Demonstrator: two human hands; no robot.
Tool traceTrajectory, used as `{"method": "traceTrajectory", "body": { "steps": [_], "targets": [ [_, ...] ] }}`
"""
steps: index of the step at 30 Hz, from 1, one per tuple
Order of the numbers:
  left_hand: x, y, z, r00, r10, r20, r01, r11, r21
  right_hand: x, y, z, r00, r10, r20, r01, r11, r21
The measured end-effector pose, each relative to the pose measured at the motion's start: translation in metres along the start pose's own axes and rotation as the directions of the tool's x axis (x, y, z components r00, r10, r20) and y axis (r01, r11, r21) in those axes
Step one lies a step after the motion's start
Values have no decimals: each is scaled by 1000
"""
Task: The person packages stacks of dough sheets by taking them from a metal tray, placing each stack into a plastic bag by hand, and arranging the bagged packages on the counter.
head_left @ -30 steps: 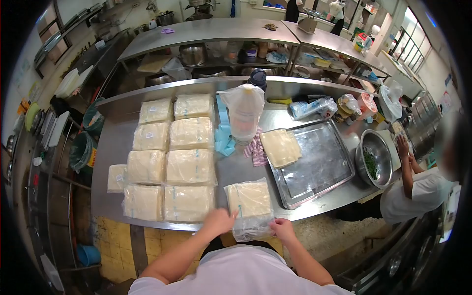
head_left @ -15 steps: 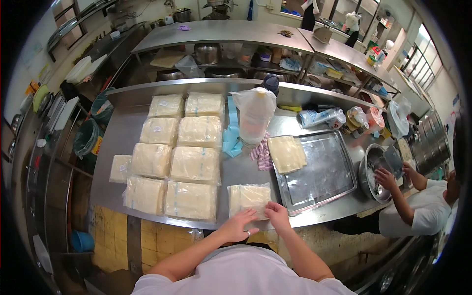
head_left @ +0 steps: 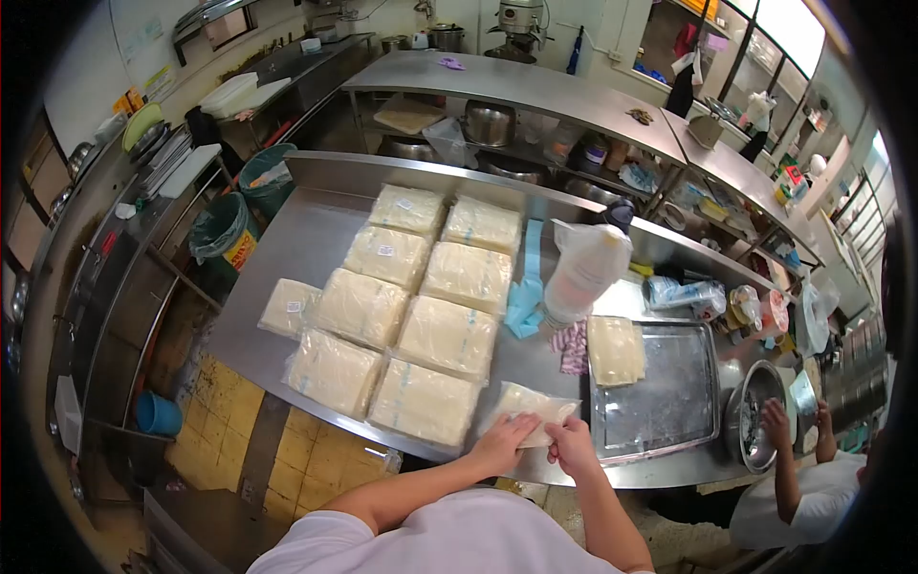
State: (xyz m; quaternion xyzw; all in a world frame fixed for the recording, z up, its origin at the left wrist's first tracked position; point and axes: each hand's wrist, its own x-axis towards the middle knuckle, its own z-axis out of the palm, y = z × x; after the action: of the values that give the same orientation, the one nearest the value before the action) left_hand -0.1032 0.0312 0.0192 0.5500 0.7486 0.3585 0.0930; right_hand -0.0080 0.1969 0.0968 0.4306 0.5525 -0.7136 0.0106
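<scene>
One wrapped packet (head_left: pixel 529 406) lies just left of the metal tray (head_left: pixel 660 421), the left hand (head_left: pixel 510 442) pressed open on it, the right hand (head_left: pixel 573 448) pinching its edge. One pale stack (head_left: pixel 617 351) rests at the tray's far left corner. Eight large packets (head_left: pixel 447 337) in two columns and one smaller packet (head_left: pixel 288 308) lie farther left; one steel bowl (head_left: pixel 755 430) stands right of the tray.

At five o'clock, the pack (head_left: pixel 524 399) has a thin, creased, clear plastic wrapper; the flat packs (head_left: pixel 447 335) near the centre wear similar wrinkled, glossy film. The worktable (head_left: pixel 306 239) is smooth metal with a soft sheen. At four o'clock, the tray (head_left: pixel 660 421) and bowl (head_left: pixel 741 402) are shinier metal, the striped cloth (head_left: pixel 573 352) matt fabric. At eight, the bucket (head_left: pixel 158 414) is smooth plastic.
</scene>
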Motion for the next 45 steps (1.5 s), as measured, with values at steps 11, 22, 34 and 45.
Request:
{"method": "traceTrajectory", "body": {
  "steps": [11, 22, 34, 45],
  "targets": [
    [35, -59, -157, 779, -146, 610, 501, -439, -746, 31, -166, 98, 869, -443, 220, 480, 652, -587],
    [-18, -222, -322, 695, -536, 478, 292, -398, -870, 95, -207, 276, 956, -220, 192, 251, 955, -156],
    [75, -391, -383, 604, -760, -238, 705, 649, -285, 268, -172, 383, 932, -356, -70, 274, 818, -506],
    [70, -379, -375, 597, -737, -317, 674, 675, -298, 164, -258, 302, 499, -867, -5, 638, 371, -675]
  ]
}}
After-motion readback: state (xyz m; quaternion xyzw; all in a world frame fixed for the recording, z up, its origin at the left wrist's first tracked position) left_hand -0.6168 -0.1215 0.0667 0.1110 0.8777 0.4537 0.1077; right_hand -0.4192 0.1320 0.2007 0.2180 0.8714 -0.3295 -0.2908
